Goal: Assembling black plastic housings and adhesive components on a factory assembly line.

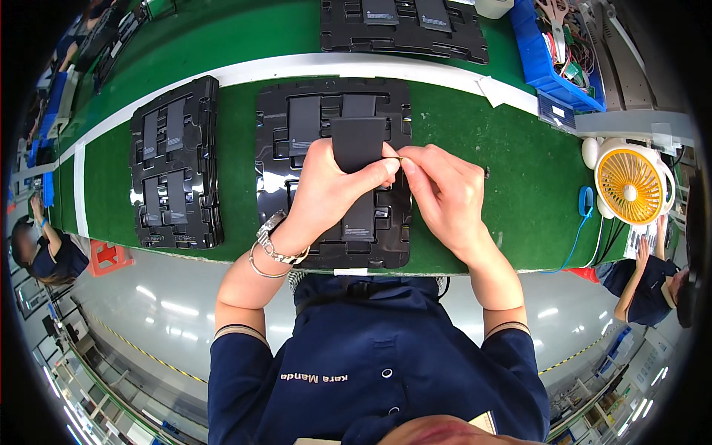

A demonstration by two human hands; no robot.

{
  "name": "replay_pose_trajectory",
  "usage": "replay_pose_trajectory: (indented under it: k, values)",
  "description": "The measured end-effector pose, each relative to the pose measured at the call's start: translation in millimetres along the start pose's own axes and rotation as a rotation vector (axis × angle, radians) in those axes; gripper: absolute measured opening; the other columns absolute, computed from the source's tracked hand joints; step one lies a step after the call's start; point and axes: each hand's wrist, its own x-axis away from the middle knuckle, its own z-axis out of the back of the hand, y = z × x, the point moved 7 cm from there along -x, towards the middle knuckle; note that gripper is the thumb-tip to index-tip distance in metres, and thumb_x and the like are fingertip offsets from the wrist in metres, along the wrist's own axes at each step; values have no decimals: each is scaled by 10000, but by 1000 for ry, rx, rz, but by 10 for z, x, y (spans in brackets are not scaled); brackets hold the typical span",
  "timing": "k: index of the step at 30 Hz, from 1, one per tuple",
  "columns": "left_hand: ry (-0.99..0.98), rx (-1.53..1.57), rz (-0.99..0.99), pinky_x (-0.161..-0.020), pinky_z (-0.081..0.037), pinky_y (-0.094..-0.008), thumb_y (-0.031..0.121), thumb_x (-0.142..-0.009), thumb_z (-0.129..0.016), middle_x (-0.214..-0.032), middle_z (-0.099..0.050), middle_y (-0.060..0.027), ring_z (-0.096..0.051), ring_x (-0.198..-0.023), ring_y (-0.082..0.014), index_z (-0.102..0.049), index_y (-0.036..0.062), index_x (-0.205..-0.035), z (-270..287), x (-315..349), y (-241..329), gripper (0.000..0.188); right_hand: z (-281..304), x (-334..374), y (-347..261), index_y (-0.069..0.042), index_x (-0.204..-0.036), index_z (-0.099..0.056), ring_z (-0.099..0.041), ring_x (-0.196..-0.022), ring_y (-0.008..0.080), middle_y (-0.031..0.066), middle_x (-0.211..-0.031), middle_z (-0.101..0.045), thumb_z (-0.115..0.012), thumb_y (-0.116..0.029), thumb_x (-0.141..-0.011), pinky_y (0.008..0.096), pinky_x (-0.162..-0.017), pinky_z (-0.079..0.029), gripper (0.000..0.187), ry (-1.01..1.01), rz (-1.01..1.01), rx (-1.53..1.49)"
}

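Note:
My left hand [330, 182] grips a flat black battery [357, 137], thumb across its near end, and holds it above a black plastic tray [397, 104]. At the battery's right side, my right hand [450, 185] pinches a thin yellowish strip [399, 157] between thumb and forefinger. The fingertips of both hands almost meet there, and they hide where the strip joins the battery. Under my hands, the tray carries several similar flat black packs, among them a near pack [359, 222] and a far left pack [302, 119].
To the left stands a stack of black trays [211, 156] with packs in it. Another loaded tray [467, 44] lies beyond the white strip. On the right are a blue bin [530, 52] of wires and tools, a yellow-and-white fan [629, 185] and a blue wrist strap [586, 200]. People work at both sides.

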Motion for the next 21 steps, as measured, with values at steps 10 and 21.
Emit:
replay_pose_trajectory:
  k: [10,21]
  values:
    - [10,-20,4,-637,-509,-234,74,-848,-672,-714,-659,-33,-614,-674,-80,-680,-22,-845,1,12,8,96,-20,3,12,-44,-875,-657,-631,-574,232,63,-691,-630,-656,-41,-837,330,-492,-473,38,-18,6,-15]
    - [0,-8,28,-643,-524,-243,51,-826,-663,-725,-667,-48,-632,-688,-93,-677,-28,-828,16,8,-2,81,-52,-12,36,-26,-889,-647,-652,-617,267,83,-737,-658,-652,-32,-828,344,-512,-488,61,-121,62,-24]
